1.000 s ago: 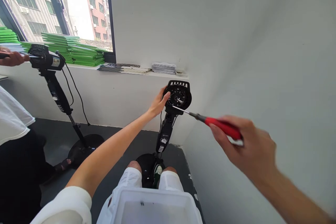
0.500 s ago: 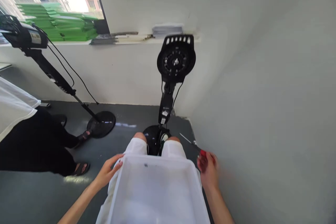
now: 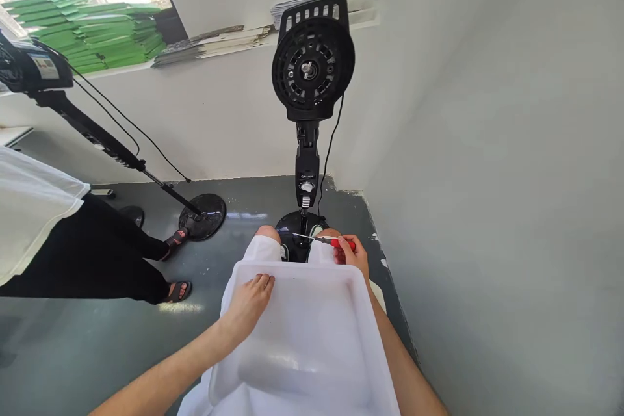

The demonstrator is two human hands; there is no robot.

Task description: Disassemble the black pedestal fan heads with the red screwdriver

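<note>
A white plastic tray (image 3: pixel 312 270) lies across my lap. My left hand (image 3: pixel 251 305) reaches into its far left part, fingers drawn together and pointing down by the far wall. Whatever may be under those fingertips is hidden. Beyond the tray's far right corner, my right hand (image 3: pixel 351 255) is closed round the red and black handle of a screwdriver (image 3: pixel 336 243), its thin shaft pointing left. In front of my knees stands a black pedestal fan (image 3: pixel 308 169). Its bladeless motor head (image 3: pixel 312 68) faces me, with a metal shaft at the centre.
Another black stand fan (image 3: pixel 92 130) is on the left, its round base (image 3: pixel 202 216) on the grey floor. Near it stands a person in black trousers (image 3: pixel 107 247) and sandals. A wall (image 3: pixel 487 208) rises close on my right. Papers (image 3: pixel 219 45) and green stacks (image 3: pixel 92 29) lie along the sill.
My left hand has moved from the tray's left rim into the tray, over where small dark pieces lay. The right hand has brought the screwdriver leftward and turned it nearly level. The view has shifted.
</note>
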